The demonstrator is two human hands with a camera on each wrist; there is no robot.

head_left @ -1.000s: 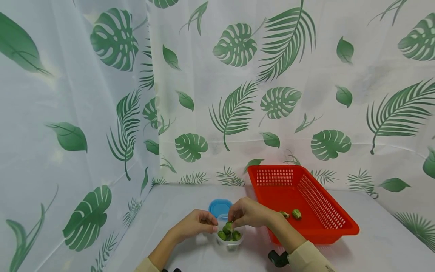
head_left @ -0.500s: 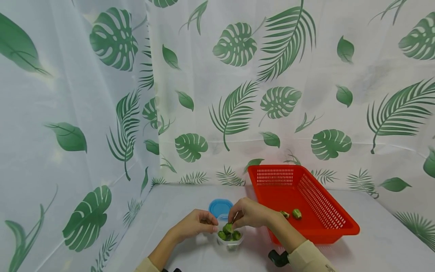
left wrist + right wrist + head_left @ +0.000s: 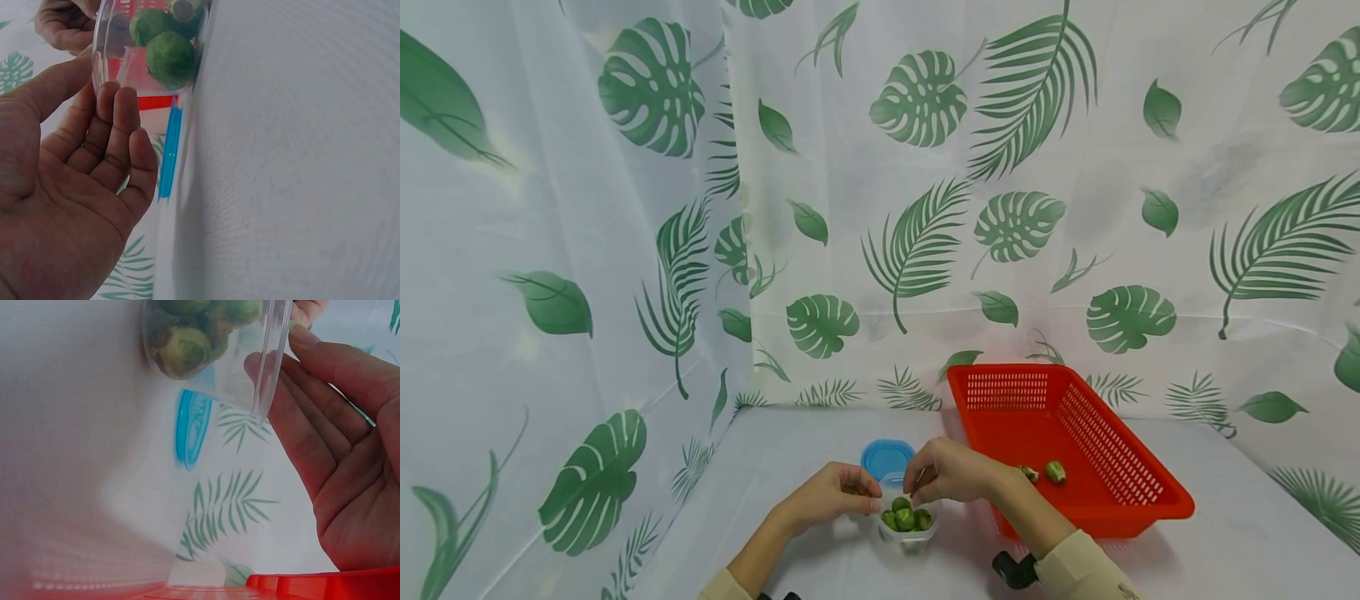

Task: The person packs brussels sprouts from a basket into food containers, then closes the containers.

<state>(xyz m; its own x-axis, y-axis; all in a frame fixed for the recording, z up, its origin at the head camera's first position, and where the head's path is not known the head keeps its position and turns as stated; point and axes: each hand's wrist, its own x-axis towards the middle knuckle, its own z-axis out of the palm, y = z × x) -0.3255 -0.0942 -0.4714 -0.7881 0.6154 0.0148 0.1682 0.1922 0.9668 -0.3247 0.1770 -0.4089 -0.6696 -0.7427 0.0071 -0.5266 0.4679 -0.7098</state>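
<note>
A small clear plastic container (image 3: 912, 543) stands on the table in front of me with several Brussels sprouts (image 3: 904, 518) in it. At its left side my left hand (image 3: 831, 498) holds the rim; in the left wrist view its thumb and fingertips meet the clear wall. My right hand (image 3: 953, 471) hangs over the container's right side with loosely bent fingers and nothing between them. One right fingertip (image 3: 253, 362) shows through the clear wall in the right wrist view. Behind the container lies a round-cornered blue lid (image 3: 887, 459).
To the right stands a red perforated basket (image 3: 1172, 505), partly behind my right forearm. Two Brussels sprouts (image 3: 1056, 472) show inside it. A white curtain (image 3: 925, 275) with green leaf print rises behind the table and along the left.
The Brussels sprout that my right fingers held has left them and now sits on top of the others in the container. My left hand has not moved.
</note>
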